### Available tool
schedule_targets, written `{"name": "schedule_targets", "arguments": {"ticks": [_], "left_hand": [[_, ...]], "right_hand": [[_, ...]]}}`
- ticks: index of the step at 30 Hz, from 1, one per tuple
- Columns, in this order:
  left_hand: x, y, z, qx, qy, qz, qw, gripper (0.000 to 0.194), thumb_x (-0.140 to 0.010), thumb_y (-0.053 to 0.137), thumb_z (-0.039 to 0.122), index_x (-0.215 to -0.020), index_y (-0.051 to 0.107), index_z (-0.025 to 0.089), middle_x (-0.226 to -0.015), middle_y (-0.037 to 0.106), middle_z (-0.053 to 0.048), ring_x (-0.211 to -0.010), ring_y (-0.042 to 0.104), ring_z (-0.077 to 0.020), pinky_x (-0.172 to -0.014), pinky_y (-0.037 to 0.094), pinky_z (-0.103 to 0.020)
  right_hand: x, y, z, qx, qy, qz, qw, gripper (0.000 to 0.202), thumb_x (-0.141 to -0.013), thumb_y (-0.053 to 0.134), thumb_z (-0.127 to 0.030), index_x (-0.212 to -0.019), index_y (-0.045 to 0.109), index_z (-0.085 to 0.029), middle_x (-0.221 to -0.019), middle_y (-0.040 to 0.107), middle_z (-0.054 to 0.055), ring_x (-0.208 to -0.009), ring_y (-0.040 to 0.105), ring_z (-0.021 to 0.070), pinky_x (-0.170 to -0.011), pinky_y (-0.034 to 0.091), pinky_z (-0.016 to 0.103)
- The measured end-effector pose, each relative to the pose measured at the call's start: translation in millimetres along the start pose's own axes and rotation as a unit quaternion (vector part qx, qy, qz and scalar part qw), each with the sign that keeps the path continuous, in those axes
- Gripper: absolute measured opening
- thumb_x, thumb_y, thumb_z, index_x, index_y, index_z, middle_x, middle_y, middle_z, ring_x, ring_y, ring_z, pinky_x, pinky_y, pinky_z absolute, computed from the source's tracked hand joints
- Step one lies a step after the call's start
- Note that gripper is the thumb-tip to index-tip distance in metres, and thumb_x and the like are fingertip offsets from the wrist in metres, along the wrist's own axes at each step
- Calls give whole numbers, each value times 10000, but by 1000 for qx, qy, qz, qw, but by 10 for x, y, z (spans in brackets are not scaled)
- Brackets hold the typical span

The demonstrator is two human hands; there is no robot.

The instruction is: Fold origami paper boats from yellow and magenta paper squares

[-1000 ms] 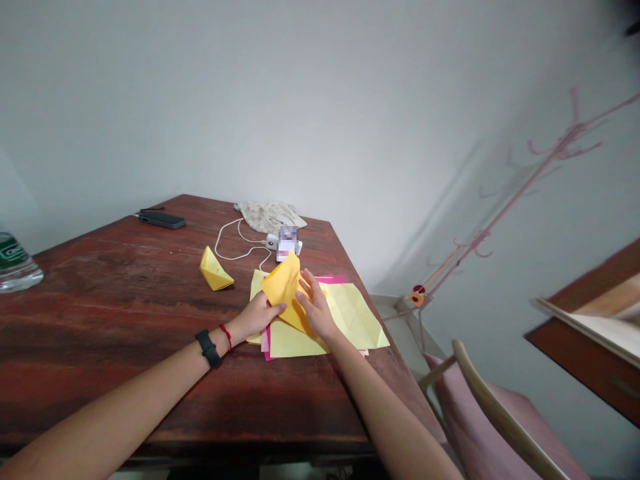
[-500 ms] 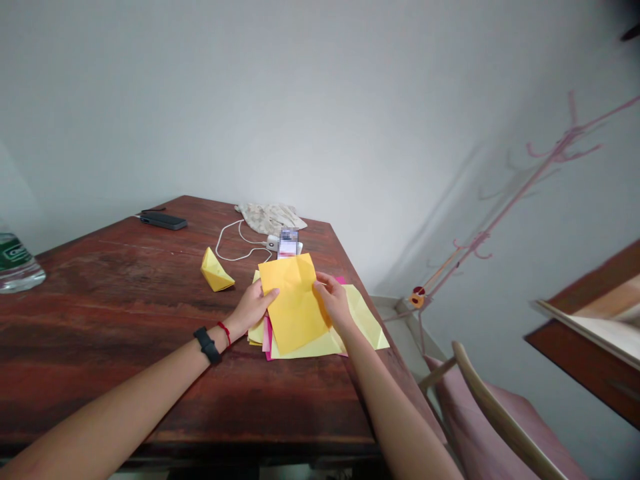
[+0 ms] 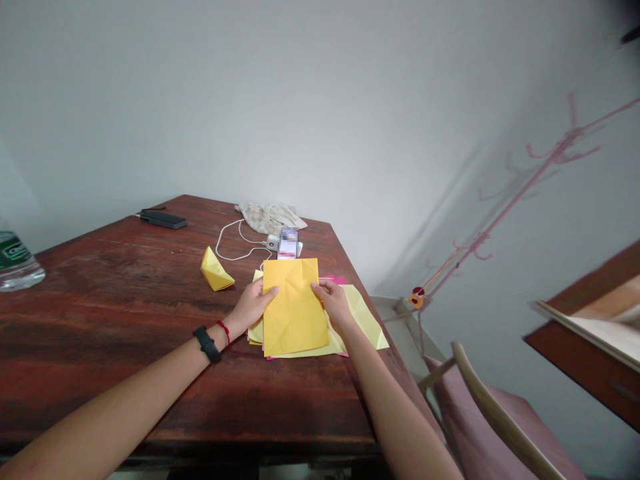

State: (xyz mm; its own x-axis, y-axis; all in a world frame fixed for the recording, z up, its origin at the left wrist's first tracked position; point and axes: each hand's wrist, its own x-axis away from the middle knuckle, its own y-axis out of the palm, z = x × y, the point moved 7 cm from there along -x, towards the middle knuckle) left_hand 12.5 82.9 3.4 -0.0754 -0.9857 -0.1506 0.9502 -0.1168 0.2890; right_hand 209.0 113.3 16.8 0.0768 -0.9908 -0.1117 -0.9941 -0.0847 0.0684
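Note:
A creased yellow sheet of paper (image 3: pixel 295 310) is held up between both hands. My left hand (image 3: pixel 254 303) grips its left edge, thumb on the front and fingers behind. On the right edge my right hand (image 3: pixel 333 301) pinches it the same way. Beneath the sheet lies a pile of coloured papers, with a pale yellow sheet (image 3: pixel 365 317) on the right and a bit of pink paper (image 3: pixel 338 280) showing at the back. A folded yellow paper shape (image 3: pixel 216 271) sits on the table, left of my left hand.
Behind the papers a phone (image 3: pixel 288 244) leans by a white charger with a cable (image 3: pixel 235 257). A cloth (image 3: pixel 270 217), a black power bank or similar device (image 3: pixel 163 219) and a water bottle (image 3: pixel 17 261) are on the wooden table (image 3: pixel 125 313). A chair (image 3: pixel 480 407) stands at right.
The yellow sheet has turned from a slant to nearly upright and shifted slightly right at its top. Both hands keep their hold at its edges.

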Motion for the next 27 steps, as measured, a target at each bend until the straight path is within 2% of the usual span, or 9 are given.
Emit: {"name": "schedule_targets", "arguments": {"ticks": [9,19,27], "left_hand": [[36,52,8,11,-18,-34,999,546,-742,794,376,-1182,597,118,-1017,779,-136,-917,751,-306,-796,591,-394],[32,56,2,5,-20,-42,999,532,-748,784,392,-1173,606,125,-934,786,-112,-831,756,-284,-756,587,-375],[39,69,40,-31,-26,-28,999,421,-774,753,358,-1114,635,140,-739,764,-48,-587,701,-200,-561,534,-275]], "right_hand": [[-85,-154,76,4,-20,44,999,378,-660,788,-548,-802,679,-216,-747,761,42,-669,705,240,-622,539,331],[-101,-169,105,3,-14,44,999,375,-671,784,-548,-812,681,-216,-763,764,50,-693,713,262,-634,548,354],[-92,-164,95,-8,-17,45,999,357,-677,781,-531,-802,675,-215,-740,759,39,-679,714,259,-638,550,355]]}}
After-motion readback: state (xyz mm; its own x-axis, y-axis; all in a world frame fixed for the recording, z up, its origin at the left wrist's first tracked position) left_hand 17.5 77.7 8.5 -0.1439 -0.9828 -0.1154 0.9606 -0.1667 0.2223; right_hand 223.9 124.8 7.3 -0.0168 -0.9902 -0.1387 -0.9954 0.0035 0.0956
